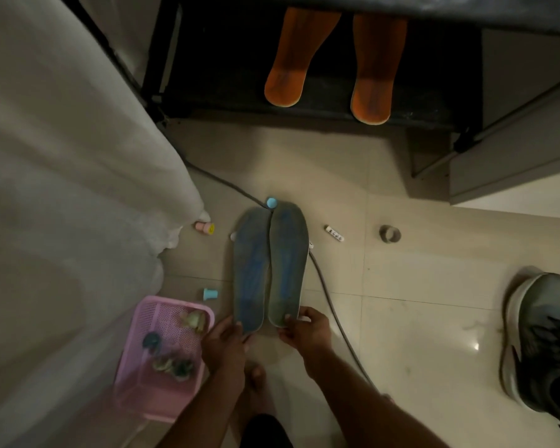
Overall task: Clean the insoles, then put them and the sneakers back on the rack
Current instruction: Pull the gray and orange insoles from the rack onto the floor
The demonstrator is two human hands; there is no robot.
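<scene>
Blue insoles [270,266] side by side on the floor, heels pinched

Long axes running straight away from both hands toward the rack [304,105]; left hand [223,337] gripping the left heel, right hand [306,329] the right; sneaker [543,344] well off right, nearer the right hand

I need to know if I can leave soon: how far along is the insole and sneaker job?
Partway. Two orange insoles already lie on the rack. The left hand and right hand hold two blue insoles by the heels. The sneakers wait on the floor.
</scene>
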